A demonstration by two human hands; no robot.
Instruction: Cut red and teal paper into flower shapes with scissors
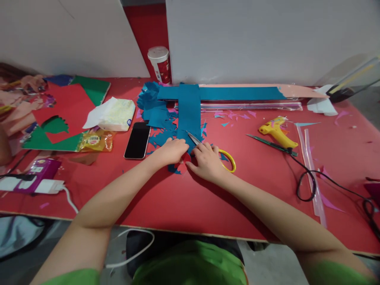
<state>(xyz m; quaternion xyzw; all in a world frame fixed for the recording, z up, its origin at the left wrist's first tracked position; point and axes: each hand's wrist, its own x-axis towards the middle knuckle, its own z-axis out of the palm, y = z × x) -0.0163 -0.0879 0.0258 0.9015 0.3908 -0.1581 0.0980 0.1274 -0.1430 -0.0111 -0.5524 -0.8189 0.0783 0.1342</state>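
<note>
In front of me, a small red paper piece [185,158] sits between my two hands, low over the red table. The bent fingers of my left hand [175,151] are closed at its left edge. My right hand [207,160] closes on its other side, thumb beside the piece; the exact grip is hidden. Under the right hand lie scissors with a yellow handle [233,161], their blades pointing left over a blue paper strip [190,113]. Blue paper scraps [162,137] surround the left hand.
A phone [137,140], a tissue pack [118,114] and red paper [69,103] lie to the left, near a power strip [41,174]. A lidded cup [159,65] stands behind. On the right are a yellow glue gun [279,132], its cord, a green cutter [270,145] and clear glue sticks [311,170].
</note>
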